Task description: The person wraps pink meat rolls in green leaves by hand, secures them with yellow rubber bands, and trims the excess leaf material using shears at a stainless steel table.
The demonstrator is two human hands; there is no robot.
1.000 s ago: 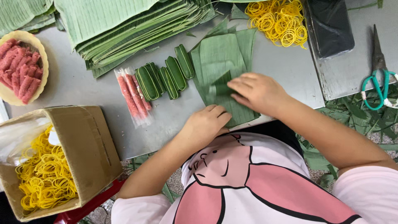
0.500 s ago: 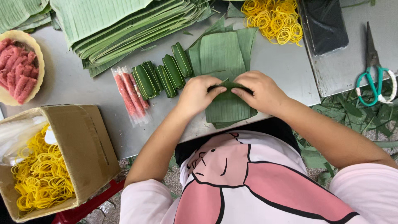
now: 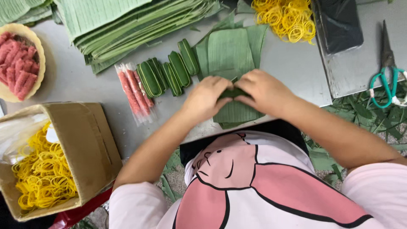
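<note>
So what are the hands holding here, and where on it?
Both hands, left hand and right hand, pinch a dark green folded leaf piece at its two ends, over the flat banana leaf on the table.

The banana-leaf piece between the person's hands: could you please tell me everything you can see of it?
The banana-leaf piece is a flat, ribbed, mid-green sheet lying on the grey table at its near edge, on top of a few similar sheets. Its middle is being folded or rolled into a darker green bundle, pinched from both sides by the left hand and right hand. What the fold encloses is hidden. The lower part stays flat, reaching the table edge.
</note>
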